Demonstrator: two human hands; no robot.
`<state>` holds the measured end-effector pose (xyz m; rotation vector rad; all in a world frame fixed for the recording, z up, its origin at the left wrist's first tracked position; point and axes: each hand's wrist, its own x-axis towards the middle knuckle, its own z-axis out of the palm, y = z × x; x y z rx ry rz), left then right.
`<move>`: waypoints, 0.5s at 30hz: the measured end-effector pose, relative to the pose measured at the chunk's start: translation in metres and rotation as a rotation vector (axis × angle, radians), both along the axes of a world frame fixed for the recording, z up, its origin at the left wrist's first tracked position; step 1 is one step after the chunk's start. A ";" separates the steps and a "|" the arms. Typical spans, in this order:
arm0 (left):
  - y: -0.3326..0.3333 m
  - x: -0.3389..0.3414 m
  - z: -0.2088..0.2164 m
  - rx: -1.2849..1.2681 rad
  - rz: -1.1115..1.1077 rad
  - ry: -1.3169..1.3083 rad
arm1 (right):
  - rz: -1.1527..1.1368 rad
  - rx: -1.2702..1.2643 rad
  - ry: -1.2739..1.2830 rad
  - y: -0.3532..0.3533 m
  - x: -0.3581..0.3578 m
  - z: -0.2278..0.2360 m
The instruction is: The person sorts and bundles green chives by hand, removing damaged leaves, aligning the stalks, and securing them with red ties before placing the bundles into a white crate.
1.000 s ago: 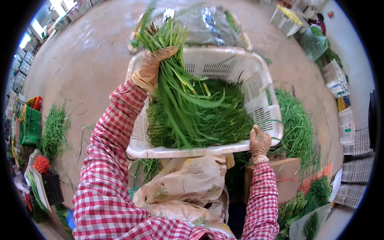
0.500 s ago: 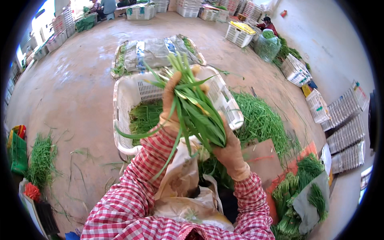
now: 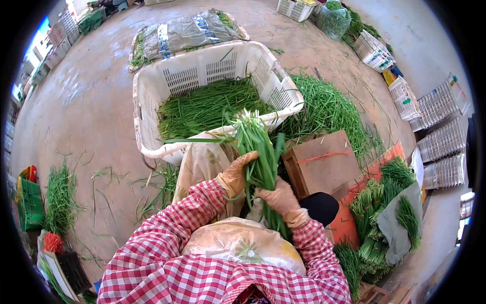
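Observation:
A bunch of garlic chives [image 3: 258,147] stands nearly upright in front of my body, its pale cut ends up and its green leaves hanging toward my lap. My gloved left hand [image 3: 237,175] is closed on its middle from the left. Lower down, my gloved right hand [image 3: 279,201] wraps round the leaves from the right. Just beyond the bunch is a white plastic basket [image 3: 144,109] with loose chives [image 3: 210,107] on its bottom. The bunch's tips overlap the basket's near rim.
A wooden box [image 3: 329,164] with a red tie on top stands right of my hands, before a heap of loose chives [image 3: 324,109]. Tied bunches [image 3: 372,238] lie at the lower right. A covered basket [image 3: 187,33] is behind. Red ties [image 3: 53,242] and a green crate [image 3: 30,202] sit left.
Both hands have come down and closer to my body with the bunch. The pale ends now point straight up, and the left hand grips lower. The view has tilted downward.

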<state>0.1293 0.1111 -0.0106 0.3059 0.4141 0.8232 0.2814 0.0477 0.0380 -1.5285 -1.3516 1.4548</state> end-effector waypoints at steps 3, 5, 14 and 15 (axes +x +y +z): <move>0.004 0.001 0.011 0.058 -0.031 -0.330 | 0.091 0.048 -0.174 -0.011 -0.009 -0.002; 0.003 -0.008 0.039 0.210 0.059 -0.150 | 0.293 0.017 -0.228 -0.012 -0.002 -0.006; -0.012 -0.090 0.152 0.864 0.175 0.625 | -0.040 0.240 0.545 0.023 0.048 0.092; -0.021 -0.092 0.159 0.873 0.129 0.695 | -0.032 0.267 0.616 0.022 0.029 0.102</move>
